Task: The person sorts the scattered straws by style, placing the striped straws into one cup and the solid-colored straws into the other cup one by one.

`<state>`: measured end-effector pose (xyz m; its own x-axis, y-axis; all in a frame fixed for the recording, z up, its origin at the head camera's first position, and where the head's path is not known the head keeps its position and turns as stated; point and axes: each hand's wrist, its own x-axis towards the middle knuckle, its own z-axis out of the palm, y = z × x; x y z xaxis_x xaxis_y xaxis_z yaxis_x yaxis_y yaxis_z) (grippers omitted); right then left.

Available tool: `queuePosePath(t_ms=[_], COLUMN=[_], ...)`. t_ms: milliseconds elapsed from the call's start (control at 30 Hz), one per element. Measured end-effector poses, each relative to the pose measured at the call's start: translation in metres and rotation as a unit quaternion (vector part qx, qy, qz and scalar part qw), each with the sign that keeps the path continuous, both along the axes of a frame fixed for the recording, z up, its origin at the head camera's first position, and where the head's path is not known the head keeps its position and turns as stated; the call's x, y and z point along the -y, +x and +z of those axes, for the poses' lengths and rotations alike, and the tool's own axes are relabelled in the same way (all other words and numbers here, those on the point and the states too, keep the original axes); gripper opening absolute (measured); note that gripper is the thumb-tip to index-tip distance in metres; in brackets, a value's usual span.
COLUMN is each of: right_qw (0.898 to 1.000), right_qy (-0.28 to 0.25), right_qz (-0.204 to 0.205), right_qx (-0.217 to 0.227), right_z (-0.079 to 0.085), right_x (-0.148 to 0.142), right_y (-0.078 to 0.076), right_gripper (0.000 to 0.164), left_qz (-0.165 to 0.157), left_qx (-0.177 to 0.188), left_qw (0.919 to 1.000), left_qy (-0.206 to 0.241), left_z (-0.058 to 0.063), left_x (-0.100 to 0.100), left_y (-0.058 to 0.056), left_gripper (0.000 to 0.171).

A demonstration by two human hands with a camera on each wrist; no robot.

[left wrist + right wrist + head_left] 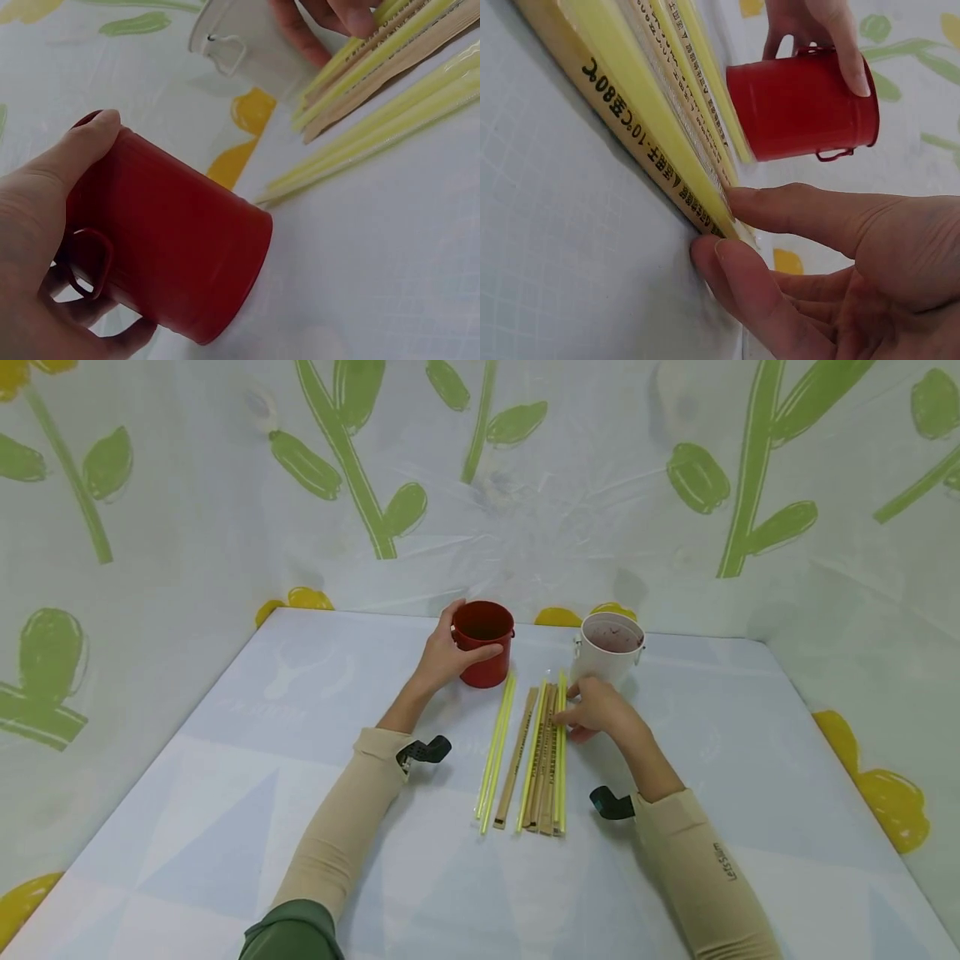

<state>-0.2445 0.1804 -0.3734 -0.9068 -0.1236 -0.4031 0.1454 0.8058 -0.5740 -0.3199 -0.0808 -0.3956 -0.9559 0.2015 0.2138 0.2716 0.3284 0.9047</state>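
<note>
My left hand (442, 653) grips a small red metal bucket (180, 240) by its side, thumb at the rim and fingers around the body. The bucket stands upright on the table, with a small side loop showing. My right hand (597, 706) is at the right side of a row of straws, in front of a white bucket (602, 667). Its thumb and index finger pinch the outermost straw (649, 112) near its far end. The row mixes yellow straws (497, 752) with brown paper-wrapped ones (517, 756) bearing dark print.
The white bucket, with small side loops, stands at the back right and its inside looks stained. Behind the table (225, 827) rises a white wall sheet (570, 527) printed with green stems and yellow flowers. Dark wrist cameras (429, 749) stick out from both sleeves.
</note>
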Motion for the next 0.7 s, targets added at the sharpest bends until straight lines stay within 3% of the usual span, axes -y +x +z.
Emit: queuePosePath(t_ms=[433, 700], right_qw=[1.0, 1.0], right_qy=[0.006, 0.003], right_qz=[-0.002, 0.012], right_qx=[-0.001, -0.018], right_z=[-0.0055, 0.0004], right_x=[0.0014, -0.0006], right_y=[-0.0009, -0.0005], right_gripper=[0.062, 0.064], left_qz=[0.004, 0.003], left_qx=[-0.002, -0.01], left_qw=[1.0, 0.9999], left_qy=[0.008, 0.012], left_z=[-0.0047, -0.0051], left_x=[0.0004, -0.0004], left_y=[0.0004, -0.0007], left_gripper=[0.095, 0.094])
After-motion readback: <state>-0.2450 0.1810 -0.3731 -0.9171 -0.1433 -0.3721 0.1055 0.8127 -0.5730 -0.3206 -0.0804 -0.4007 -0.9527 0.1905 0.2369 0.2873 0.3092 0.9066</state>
